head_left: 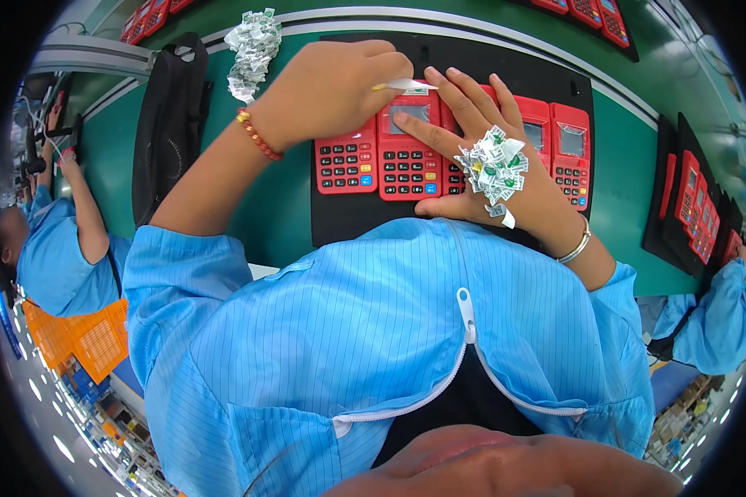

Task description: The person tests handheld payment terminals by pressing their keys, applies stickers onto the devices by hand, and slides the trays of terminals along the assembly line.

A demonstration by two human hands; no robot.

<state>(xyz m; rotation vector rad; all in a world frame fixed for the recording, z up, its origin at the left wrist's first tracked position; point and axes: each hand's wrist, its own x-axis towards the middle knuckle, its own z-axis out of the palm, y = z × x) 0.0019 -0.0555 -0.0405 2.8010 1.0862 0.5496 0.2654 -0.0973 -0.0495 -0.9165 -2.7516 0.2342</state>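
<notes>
A row of several red card payment terminals (410, 170) with keypads and small screens lies on a black mat (331, 217). My left hand (340, 87) is closed around a slim white pointed tool (408, 84) with a yellow part by the fingers. The tool's tip is over the top end of one terminal, beside a small pale label (414, 92). My right hand (481, 137) lies spread over the terminals, index finger on that one's screen and thumb by its lower edge. A heap of small printed white-and-green stickers (495, 166) sits on the back of this hand, covering part of it.
A pile of similar small labels (254, 54) lies at the far left of the green table (261, 195). Beside it is a black bag (167, 124). More red terminals (698, 207) lie at right. Co-workers in blue (62, 248) sit on both sides.
</notes>
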